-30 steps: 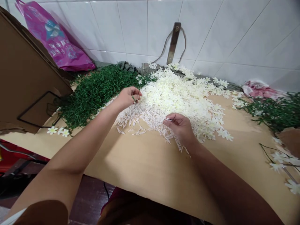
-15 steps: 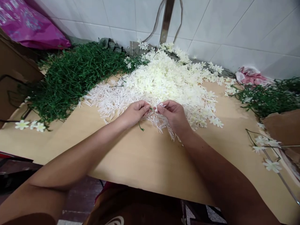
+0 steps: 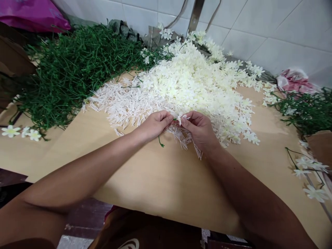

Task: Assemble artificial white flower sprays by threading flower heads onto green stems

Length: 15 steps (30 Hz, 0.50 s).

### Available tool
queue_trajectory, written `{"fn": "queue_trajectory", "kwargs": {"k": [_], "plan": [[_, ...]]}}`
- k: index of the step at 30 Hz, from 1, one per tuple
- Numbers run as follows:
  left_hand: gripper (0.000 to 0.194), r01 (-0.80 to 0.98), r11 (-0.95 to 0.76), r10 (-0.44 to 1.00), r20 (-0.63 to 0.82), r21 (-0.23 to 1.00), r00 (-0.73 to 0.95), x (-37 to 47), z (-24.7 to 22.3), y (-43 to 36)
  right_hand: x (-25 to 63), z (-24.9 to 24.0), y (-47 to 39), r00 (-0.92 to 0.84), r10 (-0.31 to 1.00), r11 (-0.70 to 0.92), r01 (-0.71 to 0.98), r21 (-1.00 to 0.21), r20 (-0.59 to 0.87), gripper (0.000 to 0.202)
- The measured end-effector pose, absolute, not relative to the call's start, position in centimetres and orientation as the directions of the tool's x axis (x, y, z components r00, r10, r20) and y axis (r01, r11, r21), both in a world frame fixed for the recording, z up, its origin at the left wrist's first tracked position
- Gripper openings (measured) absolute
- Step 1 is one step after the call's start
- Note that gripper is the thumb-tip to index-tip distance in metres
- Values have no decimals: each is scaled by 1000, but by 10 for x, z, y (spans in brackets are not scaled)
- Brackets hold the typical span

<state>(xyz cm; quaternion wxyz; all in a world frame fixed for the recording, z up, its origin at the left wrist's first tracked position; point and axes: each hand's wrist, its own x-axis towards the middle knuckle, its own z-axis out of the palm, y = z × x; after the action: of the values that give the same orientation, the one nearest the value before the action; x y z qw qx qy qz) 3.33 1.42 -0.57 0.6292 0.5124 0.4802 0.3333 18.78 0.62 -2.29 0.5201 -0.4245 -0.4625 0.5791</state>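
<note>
My left hand pinches a thin green plastic stem, whose loose lower end hangs below the fingers. In my right hand is a small white artificial flower, held between thumb and forefinger. Stem tip and flower meet between my fingertips; whether they are joined I cannot tell. Right behind my hands lies a pile of white thin sticks, running into a heap of pale yellow-white artificial flowers.
A big heap of green stems is at the left, a smaller one at the right. Finished-looking flower sprigs lie at the right edge, others at the left. A tiled wall and a pink bag stand behind.
The camera view has shifted, so the scene sits differently in frame. My fingertips keep the stem and flower together; the flower has turned slightly against the stem's tip.
</note>
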Motion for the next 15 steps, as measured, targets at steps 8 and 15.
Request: {"fn": "queue_trajectory", "kwargs": {"k": [8,15], "plan": [[24,90,177,921,-197,980,337,29,-11,15,188,-19,1,-90,984,154,20,-988,152,37],[25,131,104,920,-145,986,364,28,-10,15,191,-20,-1,-161,974,167,58,-984,156,24]]}}
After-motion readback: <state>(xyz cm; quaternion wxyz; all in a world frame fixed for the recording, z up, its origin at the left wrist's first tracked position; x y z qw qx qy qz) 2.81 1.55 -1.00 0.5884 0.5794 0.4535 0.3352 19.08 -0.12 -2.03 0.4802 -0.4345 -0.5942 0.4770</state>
